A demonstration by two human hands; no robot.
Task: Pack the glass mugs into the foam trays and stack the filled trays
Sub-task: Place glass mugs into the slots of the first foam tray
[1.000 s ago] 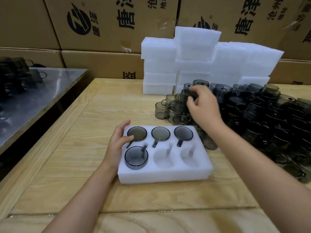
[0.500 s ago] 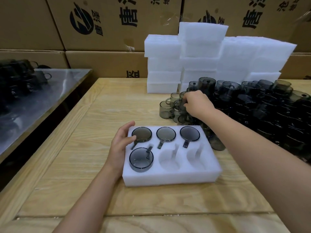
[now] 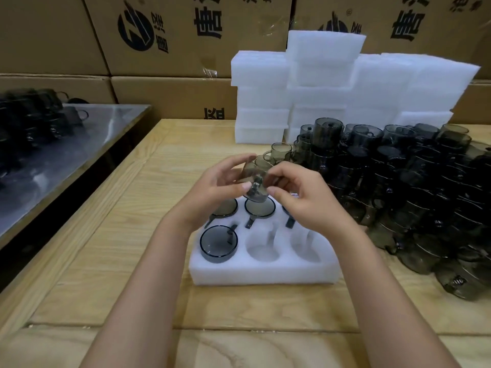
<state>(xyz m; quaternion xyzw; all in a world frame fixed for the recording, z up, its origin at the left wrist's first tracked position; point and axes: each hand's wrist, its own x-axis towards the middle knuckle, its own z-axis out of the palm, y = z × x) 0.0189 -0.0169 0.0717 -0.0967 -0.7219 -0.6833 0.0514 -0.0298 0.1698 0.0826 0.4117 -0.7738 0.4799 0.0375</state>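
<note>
Blurred dark mugs (image 3: 34,115), far left.

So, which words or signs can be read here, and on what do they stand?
"唐": middle box, large print.
"唐": right box, large print.
Small characters by the round logo: too blurred.
Lower box: one character, half hidden.
Top-edge characters: cut off.

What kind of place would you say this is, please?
Most likely a packing area in a warehouse or factory: printed brown cardboard cartons are stacked along the back, white foam trays are piled on the pale wooden table, beside a heap of smoky grey glass mugs.
</note>
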